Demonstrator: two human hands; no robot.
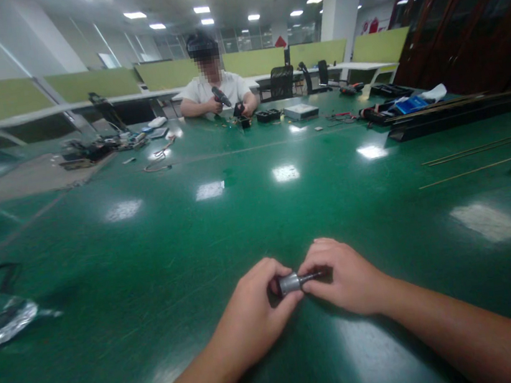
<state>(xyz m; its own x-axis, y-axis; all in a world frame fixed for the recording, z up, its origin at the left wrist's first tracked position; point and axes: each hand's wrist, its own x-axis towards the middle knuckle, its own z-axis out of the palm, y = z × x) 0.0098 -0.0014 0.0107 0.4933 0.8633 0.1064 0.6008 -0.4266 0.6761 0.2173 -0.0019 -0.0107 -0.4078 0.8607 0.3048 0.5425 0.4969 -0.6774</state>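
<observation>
Low over the green tabletop, my two hands meet around a small silver metal cylinder (289, 284) with a thin dark shaft (312, 276) coming out of its right end. My left hand (257, 304) is closed, thumb and fingers round the body of the cylinder. Pinched between the thumb and fingers of my right hand (346, 277) is the shaft, close to where it joins the cylinder. The fingers cover part of the piece, so its exact kind cannot be made out.
Across the green table (242, 231) sits a person (213, 90) holding a power drill (221, 96) and a dark part. Thin brass-coloured rods (486, 152) and a long black channel (453, 118) lie right. A shiny silver bag (9, 321) lies left; electronics (90, 149) stand far left.
</observation>
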